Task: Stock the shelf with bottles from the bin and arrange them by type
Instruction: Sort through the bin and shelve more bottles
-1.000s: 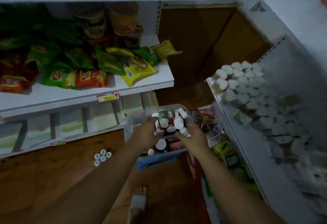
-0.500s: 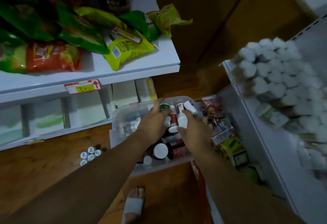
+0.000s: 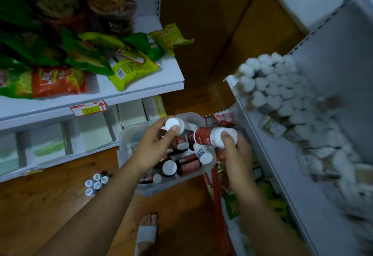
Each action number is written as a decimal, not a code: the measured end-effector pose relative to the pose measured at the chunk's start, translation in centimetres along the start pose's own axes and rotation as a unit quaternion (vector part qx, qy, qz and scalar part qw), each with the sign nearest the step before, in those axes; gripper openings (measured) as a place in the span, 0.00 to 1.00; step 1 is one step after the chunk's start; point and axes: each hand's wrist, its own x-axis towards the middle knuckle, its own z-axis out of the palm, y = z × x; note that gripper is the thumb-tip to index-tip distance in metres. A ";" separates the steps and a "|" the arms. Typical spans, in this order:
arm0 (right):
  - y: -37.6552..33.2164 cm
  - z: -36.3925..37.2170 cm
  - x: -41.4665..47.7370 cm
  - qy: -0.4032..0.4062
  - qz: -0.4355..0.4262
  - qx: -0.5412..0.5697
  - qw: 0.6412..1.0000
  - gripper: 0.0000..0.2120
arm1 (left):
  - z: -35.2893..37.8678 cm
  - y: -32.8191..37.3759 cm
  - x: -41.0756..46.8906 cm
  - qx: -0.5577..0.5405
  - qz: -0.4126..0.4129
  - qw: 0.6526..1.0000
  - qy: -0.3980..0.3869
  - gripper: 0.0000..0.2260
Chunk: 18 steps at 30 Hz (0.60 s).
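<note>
1. Left hand [image 3: 155, 144], frame centre, is clamped on a white-capped bottle [image 3: 173, 124], cap up.
2. Right hand [image 3: 235, 150] is closed on a red bottle [image 3: 205, 135] lying sideways, apparently to read its type.
3. Bin [image 3: 131, 134] below holds more; shelf [image 3: 252, 126] at right is stocked.

Premises: small retail shop.
Fixtures: white metal shelf [image 3: 141, 86] units with slotted uprights.
Pricing: price tag [image 3: 88, 108] on shelf edge.
Stock: snack packets [image 3: 129, 67]; massed white-capped bottles [image 3: 268, 86].
Floor: wood.
</note>
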 end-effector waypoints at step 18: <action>-20.5 -29.7 -18.6 0.064 -0.038 0.452 0.889 0.25 | 19.3 35.2 -17.0 -0.282 -0.042 0.921 -0.266 0.26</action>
